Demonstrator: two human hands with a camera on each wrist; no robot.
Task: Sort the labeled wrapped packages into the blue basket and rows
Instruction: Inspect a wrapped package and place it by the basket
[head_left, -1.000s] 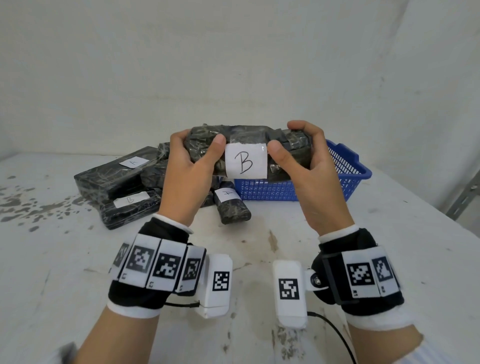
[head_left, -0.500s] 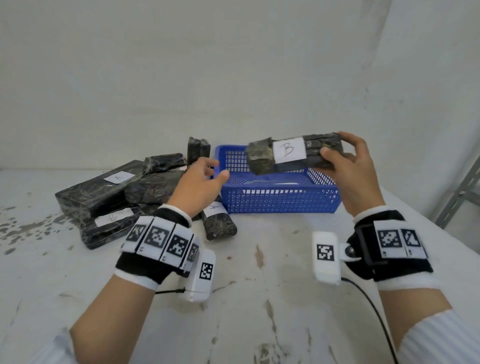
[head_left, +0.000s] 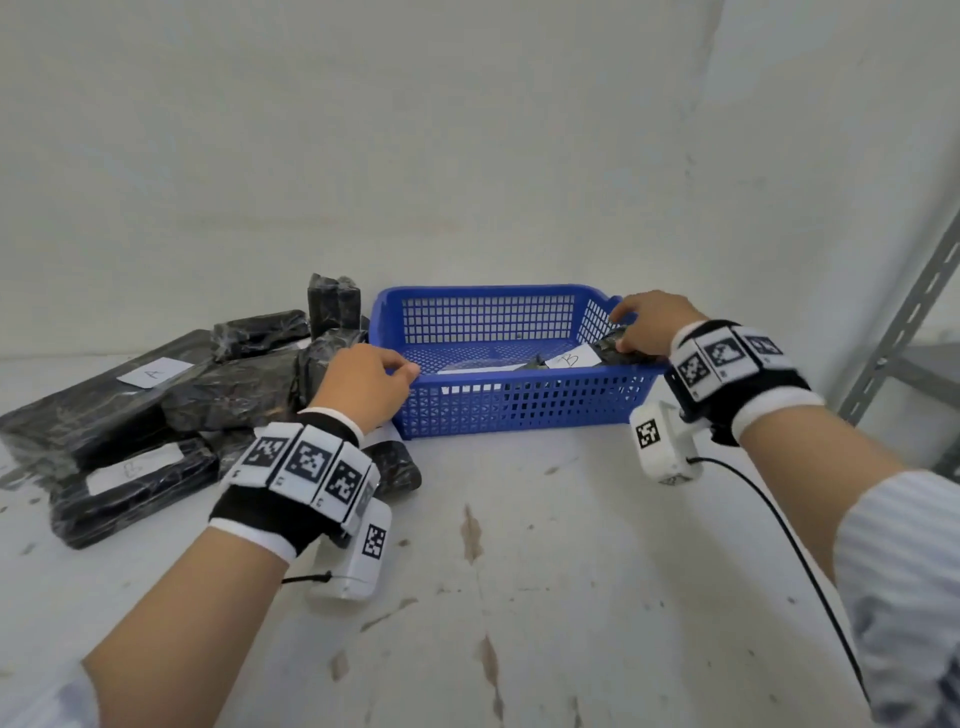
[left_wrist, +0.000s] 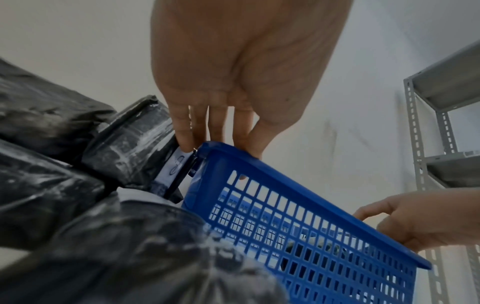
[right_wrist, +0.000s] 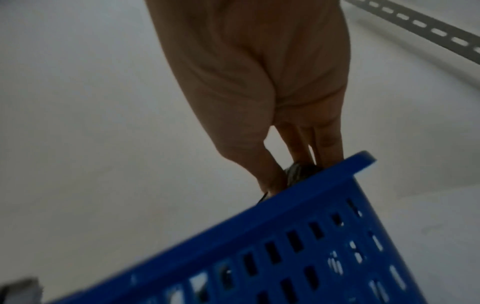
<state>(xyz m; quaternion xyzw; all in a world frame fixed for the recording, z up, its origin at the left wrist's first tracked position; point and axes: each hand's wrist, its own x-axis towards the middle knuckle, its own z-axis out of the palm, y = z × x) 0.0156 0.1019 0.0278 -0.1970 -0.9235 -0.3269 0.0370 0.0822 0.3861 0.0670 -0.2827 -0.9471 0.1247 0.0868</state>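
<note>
Lowering the B package (head_left: 608, 349) into the right end of the blue basket (head_left: 519, 410), right hand (head_left: 647, 325) pinching its end, left hand (head_left: 363, 382) curled on the rim; wrap looks slick, soft, light, so grip mid-body.

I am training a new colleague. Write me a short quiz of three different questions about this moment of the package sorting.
1. True or false: the package labelled B is inside the blue basket.
2. Which hand grips that package? A) left hand B) right hand C) neither
3. Fill in: the left hand holds the basket at its ____ corner, beside the pile of dark packages.

Key:
1. True; it lies at the basket's right end.
2. B; the right hand has its fingers and thumb around the package's end, just above the rim.
3. Near left; the thumb goes inside the wall.
</note>
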